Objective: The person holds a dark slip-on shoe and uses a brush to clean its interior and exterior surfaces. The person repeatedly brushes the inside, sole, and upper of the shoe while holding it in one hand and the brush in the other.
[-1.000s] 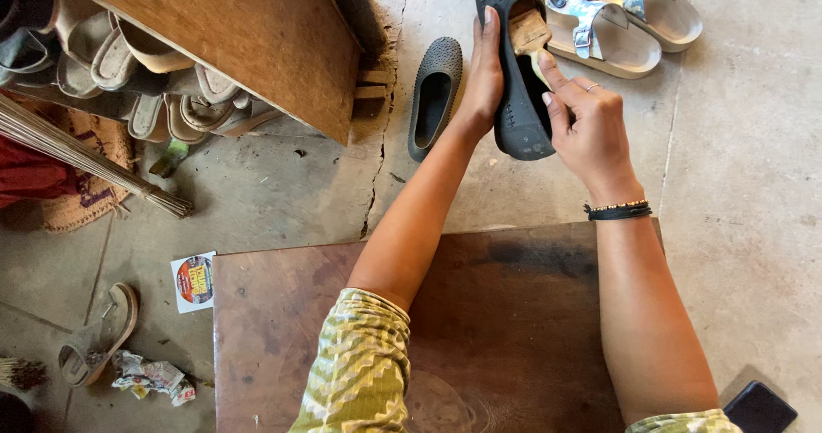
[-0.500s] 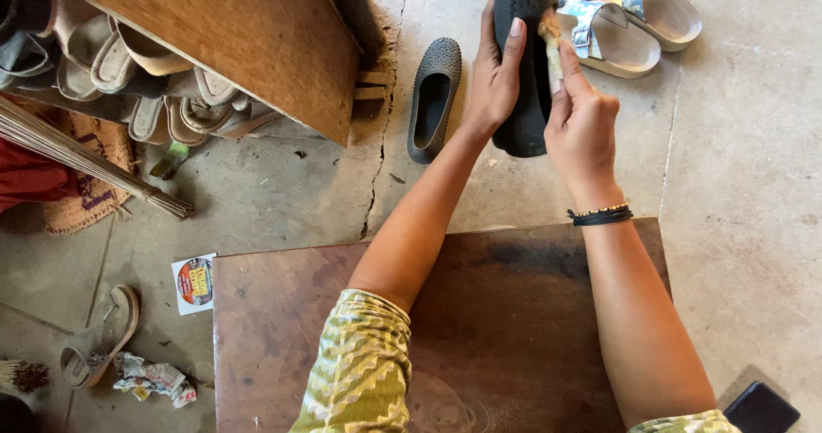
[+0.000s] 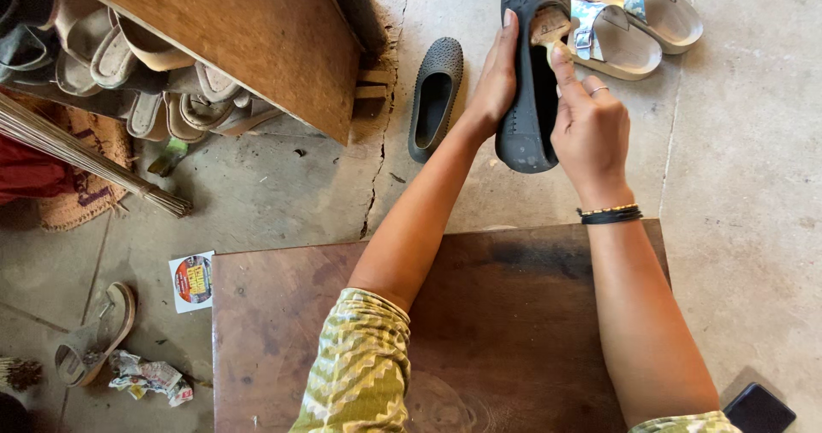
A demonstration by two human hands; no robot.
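A dark perforated slip-on shoe [image 3: 529, 73] is being held above the concrete floor [image 3: 753, 227], beyond the far edge of a dark wooden board [image 3: 514, 330]. The left hand [image 3: 495, 77] is being kept closed around the shoe's left side, fingers extended along its length. The right hand [image 3: 589, 125] is being kept gripped on a small pale brush [image 3: 548, 23], whose head is being pressed into the shoe's opening near the toe end.

Compared with a second ago, the shoe is being held more on edge, so that its dotted side wall, rather than its open top, is being turned towards the camera; the brush is being worked slightly deeper along the inner rim. This suggests that brushing is being continued along the interior, not finished.

The shoe is appearing matte black, flexible, covered in small round perforations, with a rounded heel pointing towards the person. Its mate [image 3: 435, 99] is lying on the floor just beside the left forearm. Two pale strapped sandals [image 3: 629, 30] are lying beyond the right hand.
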